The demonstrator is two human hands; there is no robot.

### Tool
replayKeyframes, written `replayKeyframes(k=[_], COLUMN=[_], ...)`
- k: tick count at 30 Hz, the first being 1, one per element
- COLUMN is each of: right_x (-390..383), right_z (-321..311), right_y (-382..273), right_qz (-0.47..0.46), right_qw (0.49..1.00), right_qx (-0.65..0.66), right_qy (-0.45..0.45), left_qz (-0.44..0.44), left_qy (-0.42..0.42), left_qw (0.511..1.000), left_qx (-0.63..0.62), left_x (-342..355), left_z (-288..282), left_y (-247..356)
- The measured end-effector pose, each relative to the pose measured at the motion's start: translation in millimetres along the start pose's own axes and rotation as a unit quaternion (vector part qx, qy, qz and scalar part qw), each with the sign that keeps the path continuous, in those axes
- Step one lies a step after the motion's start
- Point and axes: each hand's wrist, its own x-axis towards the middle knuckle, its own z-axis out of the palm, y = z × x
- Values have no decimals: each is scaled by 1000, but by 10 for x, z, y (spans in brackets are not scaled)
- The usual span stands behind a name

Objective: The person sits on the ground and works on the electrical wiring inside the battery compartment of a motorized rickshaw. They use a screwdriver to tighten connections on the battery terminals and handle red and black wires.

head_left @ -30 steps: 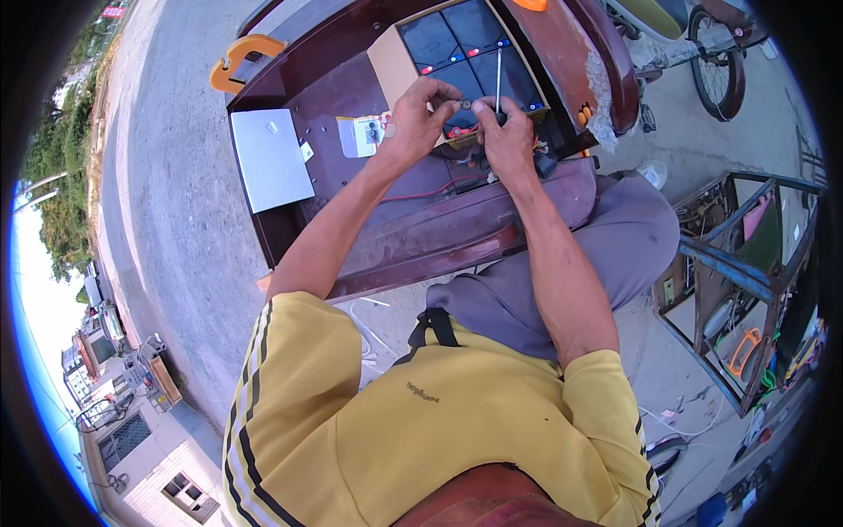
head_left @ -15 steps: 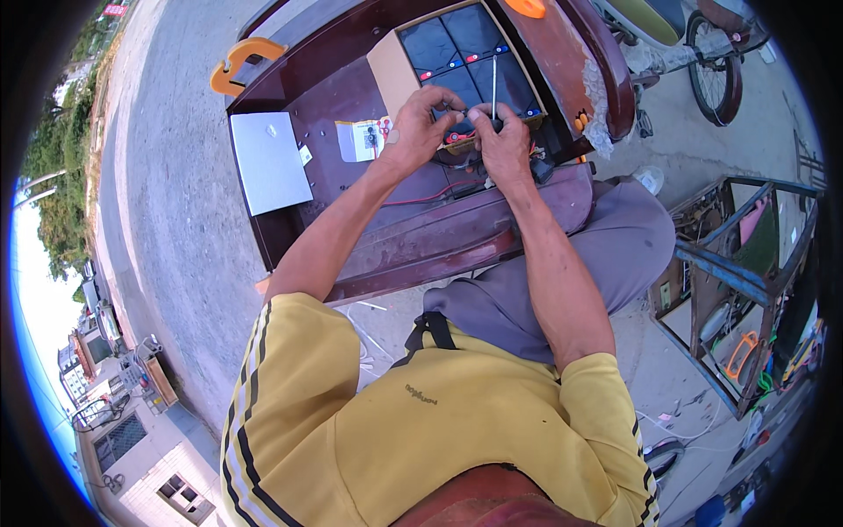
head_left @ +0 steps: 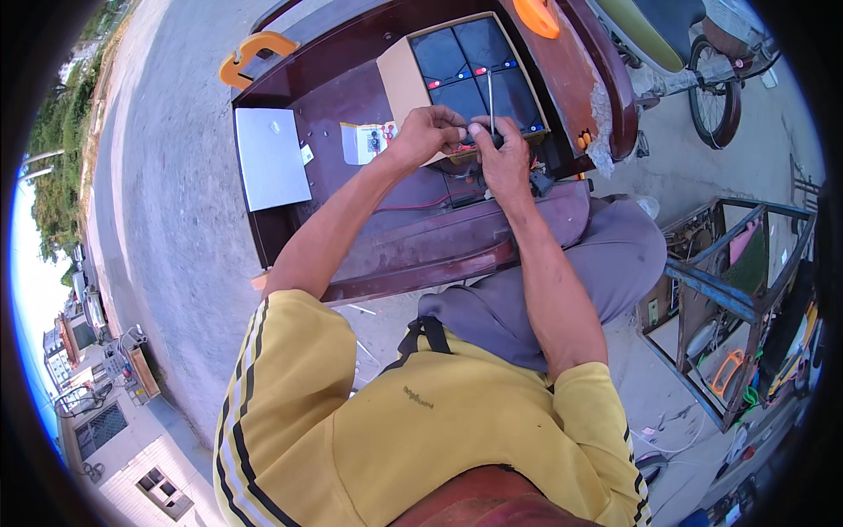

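Note:
Both hands meet over the near edge of an open cardboard box point(head_left: 398, 77) that holds several black batteries point(head_left: 441, 54) with red and blue terminals. My left hand point(head_left: 426, 133) is closed in a pinch; what sits between its fingertips is too small to make out. Close beside it, my right hand point(head_left: 505, 167) grips a screwdriver point(head_left: 491, 104), its metal shaft pointing away over the batteries. The right thumb and the left fingertips almost touch. Below the hands, a red wire point(head_left: 417, 207) runs across the dark red cargo bed point(head_left: 338, 92).
A white flat panel point(head_left: 272, 158) rests at the bed's left end. Next to my left forearm lies a small packet point(head_left: 358, 145) with red and black parts. An orange handle point(head_left: 250, 57) tops the bed's left corner. A metal frame point(head_left: 716, 285) with tools stands at right.
The view has shifted, so the box and bed sit slightly lower in the picture. Both hands stay together at the box's near edge, the screwdriver still in my right hand.

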Motion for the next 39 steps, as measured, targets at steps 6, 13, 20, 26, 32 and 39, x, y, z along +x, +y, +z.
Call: replayKeyframes(k=[6,13,20,26,32,39], right_x=[-52,359,634,933,1102,1157], right_z=[-92,-420,-499,-339,-200,-129], right_y=[-606,-789,-886,-795,-703,-711], right_qz=[56,27,-66,-145,-196,-205], right_qw=[995,970,928,903,894,879], right_qx=[79,-237,-357,-395,-389,-414], right_qy=[-6,-44,-82,-84,-106,-123], left_qz=[22,34,95,166,178,173], left_qy=[86,119,135,94,54,66], left_qw=[996,991,954,948,958,967], left_qx=[-6,58,249,255,219,175], left_x=[358,1198,1573,1393,1379,1443], left_z=[-231,-333,-393,-418,-512,-492], left_y=[68,12,-212,-235,-274,-386])
